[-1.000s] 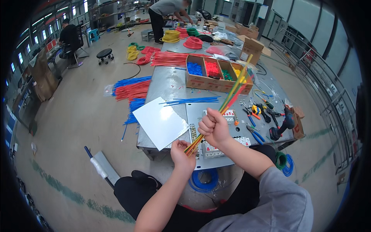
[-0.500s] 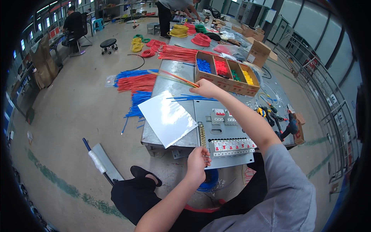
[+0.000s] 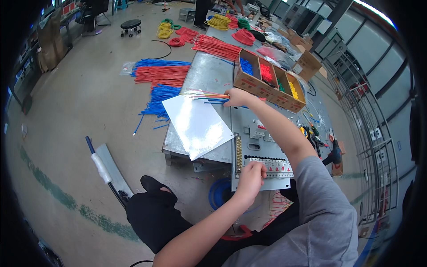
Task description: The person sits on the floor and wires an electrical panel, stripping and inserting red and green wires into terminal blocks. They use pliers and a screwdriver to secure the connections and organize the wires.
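My right hand (image 3: 238,97) is closed around a thin bundle of yellow, red and green wires (image 3: 212,95). Their free ends point left, low over loose blue wires (image 3: 216,102) and the top of a glossy white sheet (image 3: 195,127). Below, my left hand (image 3: 252,178) is loosely curled, and no held thing shows in it. It hovers at the left end of a row of circuit breakers (image 3: 281,166) and covers part of them. These sit on a grey metal mounting plate (image 3: 241,119) with a brass terminal strip (image 3: 239,150). My right forearm partly hides the upper breakers (image 3: 258,128).
A cardboard box (image 3: 249,84) holds blue, red, green and yellow small parts in compartments. Blue and red wire bundles (image 3: 160,74) overhang the table's left edge. Pliers and a power drill (image 3: 334,153) lie at right. A stool (image 3: 130,26) stands on the floor.
My right hand has come down slightly with the wires, bringing them to the blue wires. My left hand has moved up and right, over the breaker row. The view has shifted.
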